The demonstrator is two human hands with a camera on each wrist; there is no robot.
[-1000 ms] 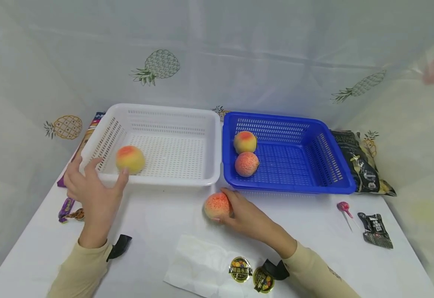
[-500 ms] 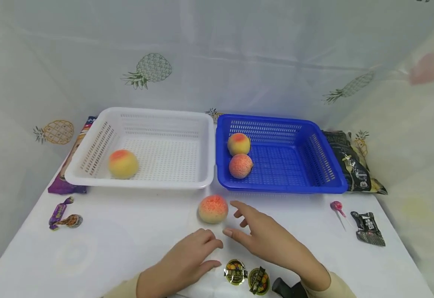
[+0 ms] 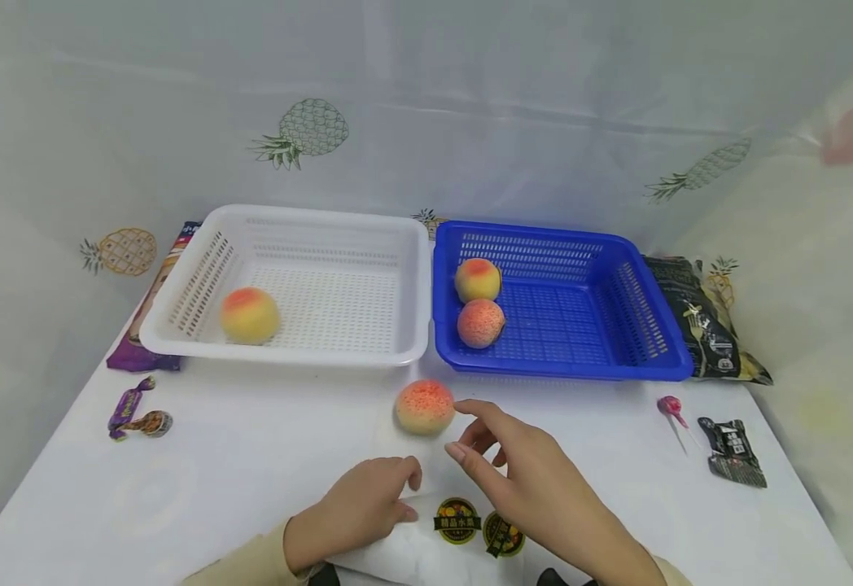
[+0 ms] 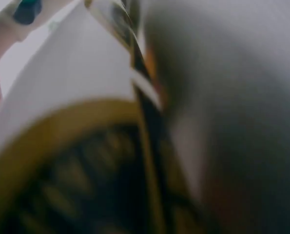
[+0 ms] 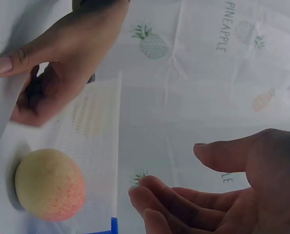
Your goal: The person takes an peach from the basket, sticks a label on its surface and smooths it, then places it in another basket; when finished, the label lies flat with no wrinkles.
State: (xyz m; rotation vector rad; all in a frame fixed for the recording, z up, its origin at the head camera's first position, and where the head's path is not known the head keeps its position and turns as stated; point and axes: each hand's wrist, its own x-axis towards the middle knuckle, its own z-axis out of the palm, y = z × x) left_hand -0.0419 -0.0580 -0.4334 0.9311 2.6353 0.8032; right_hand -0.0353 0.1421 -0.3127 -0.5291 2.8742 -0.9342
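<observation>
1. Left hand (image 3: 360,500): at the sheet's edge, thumb over it, fingers curled; I cannot tell whether it grips.
2. Right hand (image 3: 536,480): thumb and fingers apart, holding nothing, as my right wrist view shows; just beside the peach.
3. Sheet (image 3: 397,553): white, on the table (image 3: 251,456) before both hands, bearing two round black-and-gold stickers (image 3: 457,521), one partly behind the right hand.
4. Peach (image 3: 424,407): one, on the table in front of the baskets.
5. White basket (image 3: 280,356): one peach inside.
6. Blue basket (image 3: 536,368): two, side by side.
7. Lollipop (image 3: 670,404) and black packet (image 3: 732,453): near each other, table's right.
</observation>
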